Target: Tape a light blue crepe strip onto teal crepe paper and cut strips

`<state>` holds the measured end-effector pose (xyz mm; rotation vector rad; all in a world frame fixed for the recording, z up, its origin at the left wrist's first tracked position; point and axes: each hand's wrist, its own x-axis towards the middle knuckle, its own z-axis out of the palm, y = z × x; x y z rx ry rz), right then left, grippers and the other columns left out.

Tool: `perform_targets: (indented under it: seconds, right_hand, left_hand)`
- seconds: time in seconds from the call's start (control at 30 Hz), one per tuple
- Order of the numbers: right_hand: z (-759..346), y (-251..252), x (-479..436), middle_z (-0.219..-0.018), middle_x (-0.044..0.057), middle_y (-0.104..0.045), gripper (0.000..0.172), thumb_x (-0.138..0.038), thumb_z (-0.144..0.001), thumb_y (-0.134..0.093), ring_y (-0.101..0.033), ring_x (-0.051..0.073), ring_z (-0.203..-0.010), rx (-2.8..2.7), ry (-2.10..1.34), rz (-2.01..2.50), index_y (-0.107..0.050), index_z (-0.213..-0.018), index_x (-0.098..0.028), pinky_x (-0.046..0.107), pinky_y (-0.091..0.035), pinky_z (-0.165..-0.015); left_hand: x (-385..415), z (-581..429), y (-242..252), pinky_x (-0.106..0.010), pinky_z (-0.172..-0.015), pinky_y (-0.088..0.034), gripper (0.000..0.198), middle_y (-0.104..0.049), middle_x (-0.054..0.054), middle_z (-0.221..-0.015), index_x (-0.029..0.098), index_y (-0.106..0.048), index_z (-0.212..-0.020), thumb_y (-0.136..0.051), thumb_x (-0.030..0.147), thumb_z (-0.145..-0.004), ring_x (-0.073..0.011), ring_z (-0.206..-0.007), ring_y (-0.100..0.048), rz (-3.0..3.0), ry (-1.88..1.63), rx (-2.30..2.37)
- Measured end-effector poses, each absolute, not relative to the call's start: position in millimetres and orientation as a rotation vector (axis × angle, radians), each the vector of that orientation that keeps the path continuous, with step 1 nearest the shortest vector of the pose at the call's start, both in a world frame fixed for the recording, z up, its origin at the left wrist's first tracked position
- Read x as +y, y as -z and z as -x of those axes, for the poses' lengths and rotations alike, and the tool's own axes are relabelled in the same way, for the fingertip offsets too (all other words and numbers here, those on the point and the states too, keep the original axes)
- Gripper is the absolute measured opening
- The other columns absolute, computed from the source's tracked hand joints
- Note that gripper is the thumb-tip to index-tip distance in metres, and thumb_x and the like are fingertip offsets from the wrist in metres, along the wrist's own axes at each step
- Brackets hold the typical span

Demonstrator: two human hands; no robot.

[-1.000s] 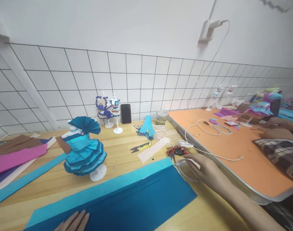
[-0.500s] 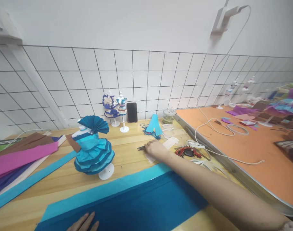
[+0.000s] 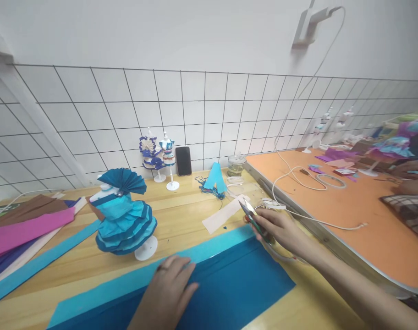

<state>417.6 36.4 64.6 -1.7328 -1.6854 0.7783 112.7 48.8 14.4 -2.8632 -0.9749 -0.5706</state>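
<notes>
The right hand [image 3: 276,229] is gripping the scissors [image 3: 249,214], near the pale strip [image 3: 221,216]. The left hand [image 3: 169,288], which is open, rests on the blue paper [image 3: 236,279]. This paper lies on the table [image 3: 181,204], in front of the blue dress [image 3: 126,224].

The left hand [image 3: 166,288] lies spread over dark blue paper [image 3: 236,284] and a light blue strip [image 3: 81,300]; the right hand [image 3: 277,229] holds scissors [image 3: 248,213], blades pointing away. A ruffled blue dress [image 3: 124,229] stands left, a phone [image 3: 183,161] upright against the wall [image 3: 216,41], a glass jar [image 3: 235,167] near the orange table [image 3: 332,201].
</notes>
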Motion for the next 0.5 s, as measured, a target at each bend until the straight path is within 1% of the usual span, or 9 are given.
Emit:
perform_targets:
  seconds: [0.07, 0.17, 0.27, 0.3, 0.33, 0.37, 0.4, 0.47, 0.5]
  right_hand:
    - [-425.0, -56.2, 5.8, -0.051, -0.005, -0.047, 0.038, -0.045, -0.093, -0.025, -0.046, 0.010, -0.041, -1.580, -0.809, 1.771, -0.046, -0.072, -0.021, 0.021, -0.035, -0.040]
    - [-429.7, -36.8, -32.7, -0.054, -0.005, -0.043, 0.041, -0.055, -0.085, -0.037, -0.042, 0.010, -0.044, -1.274, -0.893, 1.810, -0.043, -0.064, -0.022, 0.021, -0.033, -0.043]
    - [-424.3, -16.8, -62.4, -0.050, -0.007, -0.034, 0.043, -0.061, -0.080, -0.043, -0.033, 0.008, -0.040, -1.023, -0.960, 1.799, -0.045, -0.062, -0.022, 0.020, -0.025, -0.039]
    - [-421.1, -11.1, -69.7, -0.048, -0.008, -0.031, 0.043, -0.063, -0.078, -0.044, -0.030, 0.008, -0.039, -0.942, -0.991, 1.805, -0.048, -0.064, -0.022, 0.019, -0.023, -0.037]
    - [-417.8, -6.2, -75.4, -0.047, -0.008, -0.032, 0.042, -0.063, -0.077, -0.045, -0.029, 0.008, -0.038, -0.877, -1.019, 1.795, -0.051, -0.067, -0.022, 0.019, -0.023, -0.036]
    - [-414.9, -2.0, -79.5, -0.048, -0.007, -0.036, 0.042, -0.063, -0.077, -0.047, -0.033, 0.008, -0.039, -0.838, -1.026, 1.771, -0.053, -0.069, -0.023, 0.018, -0.026, -0.037]
    - [-412.7, 1.4, -82.2, -0.051, -0.006, -0.043, 0.041, -0.062, -0.075, -0.049, -0.040, 0.009, -0.042, -0.825, -1.016, 1.727, -0.056, -0.070, -0.023, 0.018, -0.033, -0.040]
    - [-410.6, 6.1, -83.8, -0.063, -0.002, -0.058, 0.037, -0.060, -0.072, -0.055, -0.055, 0.014, -0.060, -0.856, -0.955, 1.636, -0.060, -0.071, -0.023, 0.020, -0.044, -0.057]
    - [-410.8, 7.6, -83.5, -0.071, 0.000, -0.064, 0.035, -0.057, -0.071, -0.058, -0.059, 0.017, -0.070, -0.886, -0.921, 1.612, -0.061, -0.072, -0.023, 0.021, -0.046, -0.066]
  left_hand:
    - [60.3, -154.1, -22.9, -0.031, -0.085, -0.048, 0.022, -0.065, -0.002, -0.104, 0.023, -0.061, -0.105, -0.049, 0.027, -0.086, -0.0186, -0.098, -0.057, 3.032, 0.486, -1.184]
    - [80.7, -207.6, -23.4, -0.030, -0.088, -0.043, 0.020, -0.065, -0.003, -0.101, 0.021, -0.063, -0.099, -0.048, 0.028, -0.087, -0.0184, -0.099, -0.055, 3.157, 0.395, -1.349]
    - [98.2, -246.7, -16.8, -0.030, -0.086, -0.041, 0.018, -0.064, -0.007, -0.096, 0.018, -0.065, -0.090, -0.051, 0.027, -0.084, -0.0203, -0.098, -0.055, 3.131, 0.369, -1.411]
    - [102.0, -256.5, -14.7, -0.030, -0.086, -0.041, 0.018, -0.063, -0.008, -0.097, 0.017, -0.065, -0.089, -0.052, 0.027, -0.083, -0.0210, -0.097, -0.055, 3.112, 0.363, -1.447]
    - [104.6, -264.9, -13.1, -0.030, -0.085, -0.041, 0.018, -0.063, -0.009, -0.097, 0.016, -0.065, -0.088, -0.053, 0.028, -0.083, -0.0216, -0.097, -0.055, 3.093, 0.354, -1.485]
    - [106.1, -272.1, -12.0, -0.030, -0.085, -0.041, 0.019, -0.063, -0.010, -0.098, 0.016, -0.065, -0.089, -0.054, 0.029, -0.082, -0.0221, -0.097, -0.055, 3.077, 0.346, -1.519]
    - [106.6, -278.1, -11.2, -0.030, -0.085, -0.041, 0.020, -0.063, -0.010, -0.099, 0.016, -0.065, -0.092, -0.055, 0.029, -0.081, -0.0224, -0.098, -0.055, 3.064, 0.338, -1.549]
    - [105.9, -287.5, -10.5, -0.030, -0.085, -0.040, 0.023, -0.063, -0.010, -0.099, 0.016, -0.063, -0.096, -0.056, 0.030, -0.079, -0.0227, -0.099, -0.056, 3.052, 0.323, -1.589]
    - [105.1, -291.2, -10.3, -0.029, -0.084, -0.040, 0.024, -0.064, -0.009, -0.098, 0.016, -0.063, -0.097, -0.057, 0.031, -0.079, -0.0226, -0.099, -0.056, 3.052, 0.315, -1.600]
